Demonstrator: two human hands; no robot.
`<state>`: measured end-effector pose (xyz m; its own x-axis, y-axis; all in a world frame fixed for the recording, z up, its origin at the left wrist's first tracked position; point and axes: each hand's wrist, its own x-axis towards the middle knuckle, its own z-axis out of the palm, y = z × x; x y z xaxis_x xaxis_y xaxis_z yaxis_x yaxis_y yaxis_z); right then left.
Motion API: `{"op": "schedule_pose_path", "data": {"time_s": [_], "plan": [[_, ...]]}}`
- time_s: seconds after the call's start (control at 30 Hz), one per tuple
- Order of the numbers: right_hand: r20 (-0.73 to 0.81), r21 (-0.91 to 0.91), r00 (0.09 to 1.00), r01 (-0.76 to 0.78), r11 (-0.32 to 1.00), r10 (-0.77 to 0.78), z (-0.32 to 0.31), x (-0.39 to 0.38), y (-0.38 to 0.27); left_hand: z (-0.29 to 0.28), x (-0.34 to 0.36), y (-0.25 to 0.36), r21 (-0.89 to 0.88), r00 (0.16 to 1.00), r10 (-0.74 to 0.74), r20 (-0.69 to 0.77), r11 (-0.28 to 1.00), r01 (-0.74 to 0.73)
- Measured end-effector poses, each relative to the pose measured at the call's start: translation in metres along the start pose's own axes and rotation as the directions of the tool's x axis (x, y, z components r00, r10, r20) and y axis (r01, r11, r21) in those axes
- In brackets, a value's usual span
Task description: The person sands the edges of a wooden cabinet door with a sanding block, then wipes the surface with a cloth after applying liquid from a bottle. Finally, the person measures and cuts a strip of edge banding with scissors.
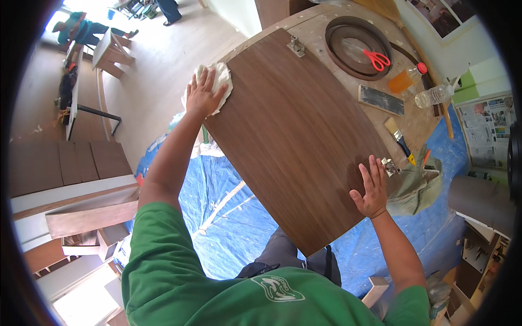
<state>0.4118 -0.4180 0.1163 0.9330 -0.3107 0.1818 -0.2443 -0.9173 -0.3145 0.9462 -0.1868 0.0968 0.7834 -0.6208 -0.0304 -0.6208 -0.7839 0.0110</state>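
Note:
A brown wood-grain door panel [288,141] lies diagonally on a worktop, with a metal hinge [296,46] near its far corner and another [390,165] on its right edge. My left hand [204,95] rests with fingers spread on a crumpled white cloth [222,73] at the panel's upper left edge. My right hand [371,190] is open over the panel's near right part, fingers spread beside the right hinge, touching or just above the surface.
The worktop [342,81] holds coiled edging strip [345,24], red scissors [375,58], two bottles [402,81], a dark block [380,100], a brush [399,138] and khaki fabric [408,195]. Blue sheeting [201,185] covers the floor. A person in teal [84,32] is at upper left.

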Motion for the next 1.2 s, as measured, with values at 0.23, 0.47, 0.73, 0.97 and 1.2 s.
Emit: {"op": "schedule_pose_path", "data": {"time_s": [0.23, 0.47, 0.73, 0.97, 1.2], "plan": [[0.027, -0.015, 0.999, -0.030, 0.999, 0.030, -0.001, -0.001, 0.001, -0.011, -0.054, 0.139, 0.000, 0.897, 0.433, 0.090, 0.901, -0.435], [0.072, -0.025, 0.997, -0.020, 0.999, 0.022, -0.005, 0.004, 0.000, 0.008, 0.102, 0.147, -0.065, 0.965, 0.260, -0.029, 0.963, -0.262], [0.055, -0.042, 0.998, -0.033, 0.999, 0.035, -0.005, 0.006, -0.005, 0.005, 0.165, 0.163, -0.072, 0.929, 0.368, 0.028, 0.928, -0.365], [0.047, -0.069, 0.999, -0.019, 0.997, 0.022, -0.005, 0.005, -0.005, 0.004, 0.168, 0.170, -0.138, 0.977, 0.213, 0.028, 0.969, -0.207], [0.039, -0.057, 0.999, -0.026, 0.998, 0.028, -0.003, 0.003, -0.004, 0.002, 0.097, 0.146, -0.020, 0.949, 0.306, 0.078, 0.952, -0.305]]}}
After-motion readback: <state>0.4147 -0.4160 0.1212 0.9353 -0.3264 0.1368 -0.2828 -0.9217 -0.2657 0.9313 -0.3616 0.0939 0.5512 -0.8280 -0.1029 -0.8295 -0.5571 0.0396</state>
